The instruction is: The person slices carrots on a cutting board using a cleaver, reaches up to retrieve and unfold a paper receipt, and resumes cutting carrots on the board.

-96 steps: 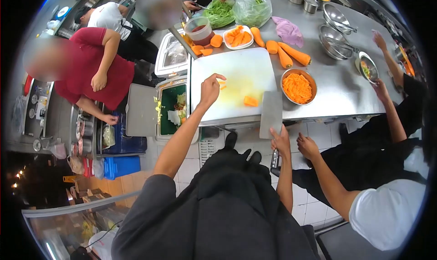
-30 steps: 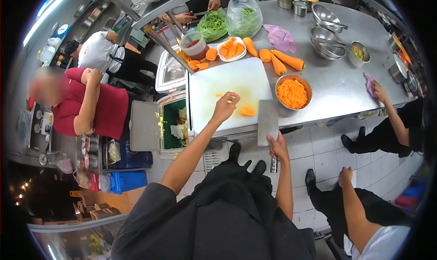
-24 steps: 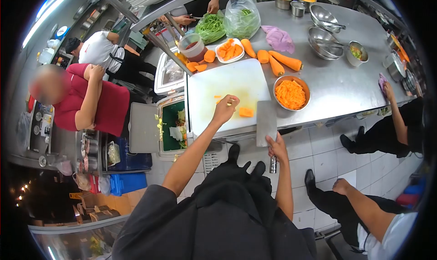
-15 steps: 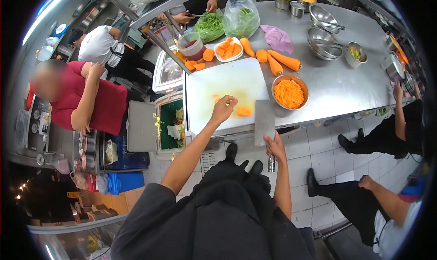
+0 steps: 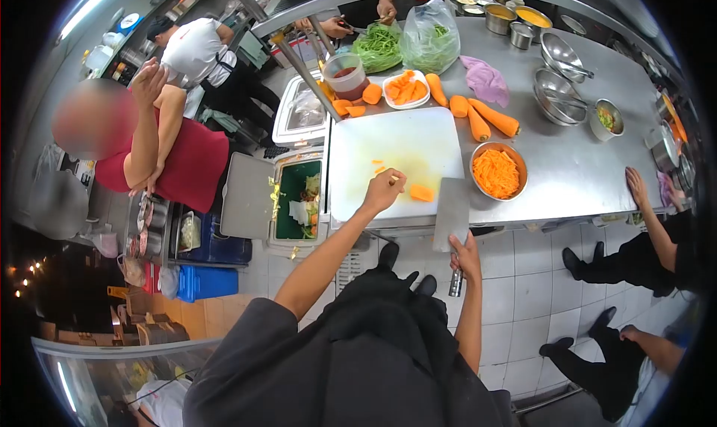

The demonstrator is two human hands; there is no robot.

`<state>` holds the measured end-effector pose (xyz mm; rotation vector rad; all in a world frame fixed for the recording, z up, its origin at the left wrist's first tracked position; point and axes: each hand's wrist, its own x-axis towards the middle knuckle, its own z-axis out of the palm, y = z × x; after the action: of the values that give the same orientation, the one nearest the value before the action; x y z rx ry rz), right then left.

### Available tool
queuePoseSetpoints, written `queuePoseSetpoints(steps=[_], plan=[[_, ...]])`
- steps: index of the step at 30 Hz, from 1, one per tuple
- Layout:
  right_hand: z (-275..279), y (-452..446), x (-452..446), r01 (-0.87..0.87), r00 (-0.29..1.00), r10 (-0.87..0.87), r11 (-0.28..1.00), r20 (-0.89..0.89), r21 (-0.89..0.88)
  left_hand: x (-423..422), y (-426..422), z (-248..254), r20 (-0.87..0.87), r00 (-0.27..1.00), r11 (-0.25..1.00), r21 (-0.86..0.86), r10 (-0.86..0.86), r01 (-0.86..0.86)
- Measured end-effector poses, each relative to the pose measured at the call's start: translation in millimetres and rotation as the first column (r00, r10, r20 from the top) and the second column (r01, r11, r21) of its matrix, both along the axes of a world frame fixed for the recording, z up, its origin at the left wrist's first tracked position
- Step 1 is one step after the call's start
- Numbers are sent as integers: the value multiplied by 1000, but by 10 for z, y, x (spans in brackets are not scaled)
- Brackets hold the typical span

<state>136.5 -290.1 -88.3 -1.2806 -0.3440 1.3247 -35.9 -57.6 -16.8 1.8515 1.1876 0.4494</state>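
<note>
My right hand (image 5: 466,257) grips the handle of a cleaver (image 5: 452,212), its broad blade lying across the near right corner of a white cutting board (image 5: 358,139). Above the board, my left hand (image 5: 385,191) is curled with its fingertips together; what they pinch, if anything, is too small to make out. A cut carrot chunk (image 5: 421,193) lies between that hand and the blade. A few small carrot bits (image 5: 379,165) sit just beyond my left fingers. To the right of the board stands a metal bowl (image 5: 473,182) of shredded carrot (image 5: 498,170).
Behind the board are whole carrots (image 5: 494,118), a white tub (image 5: 405,103) of carrot pieces and a pink cloth (image 5: 485,80). A bin (image 5: 278,218) with scraps stands left. Steel bowls (image 5: 560,97) are farther right. Co-workers stand left and right.
The view has shifted, moving the counter rightward in the picture. Both my hands keep much the same pose. The person in red has raised a forearm; a co-worker's hand now rests on the counter's right.
</note>
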Motion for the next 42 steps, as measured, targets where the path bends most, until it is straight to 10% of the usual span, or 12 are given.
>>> queuePoseSetpoints(steps=[14,24,27,31,42], plan=[[-132,-15,39,-28,992,33,999,124,-44,-37,212,-544,68,997,993,115,-40,32],[297,-260,-318,88,981,-83,996,-175,19,367,128,2,-399,901,982,-139,-172,126],[306,-254,-459,102,961,-85,993,-262,51,521,202,-50,-695,654,930,-57,-298,362],[260,-179,-539,148,935,-117,987,-336,70,537,362,-130,-458,877,968,-250,-148,33],[220,-21,-484,115,945,-83,990,-318,83,556,378,-45,-506,835,951,-302,-218,65]])
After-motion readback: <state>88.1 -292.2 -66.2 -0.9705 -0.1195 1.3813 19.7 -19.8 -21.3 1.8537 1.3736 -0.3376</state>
